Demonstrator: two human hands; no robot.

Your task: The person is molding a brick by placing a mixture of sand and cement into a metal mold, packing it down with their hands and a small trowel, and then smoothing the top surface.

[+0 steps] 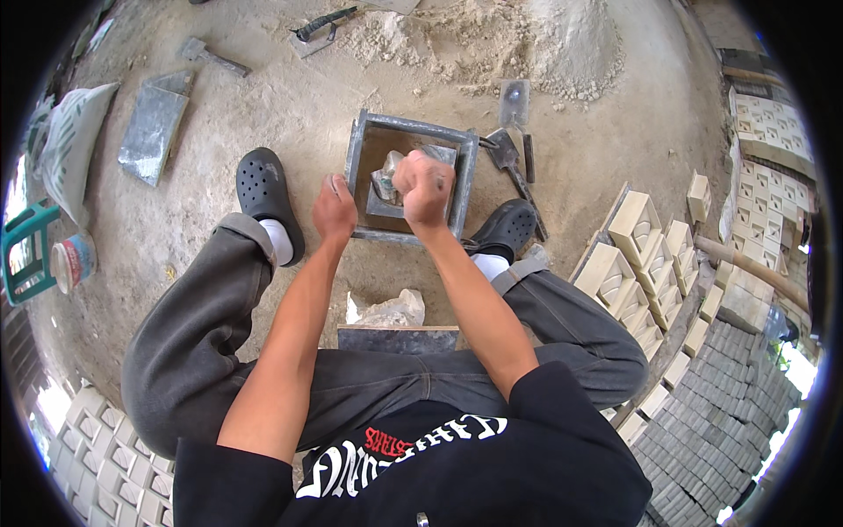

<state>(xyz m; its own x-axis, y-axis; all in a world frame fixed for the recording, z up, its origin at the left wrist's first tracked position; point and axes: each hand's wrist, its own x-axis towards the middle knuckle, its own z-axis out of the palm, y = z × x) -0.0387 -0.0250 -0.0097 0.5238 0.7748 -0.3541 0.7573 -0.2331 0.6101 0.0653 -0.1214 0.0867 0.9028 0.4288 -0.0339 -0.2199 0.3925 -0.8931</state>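
A square grey box frame [413,123] lies on the ground between my feet, with a smaller metal mould plate [384,207] inside it. My right hand [426,186] is a fist over the plate, closed on a crumpled clear plastic bag [387,176] that bulges out on its left. Along the frame's left wall, my left hand [335,208] is closed with its fingers curled against the wall; the fingertips are partly hidden. Close to my lap, a whitish plastic bag [386,309] lies behind the edge of a dark board [397,341].
A trowel [504,151] and a dark bar [529,158] lie right of the frame. Pale powder [575,48] is heaped beyond it. A hammer [215,58] and a metal sheet [155,126] lie left. Patterned blocks [634,228] stand right, beside stacked grey tiles [729,395].
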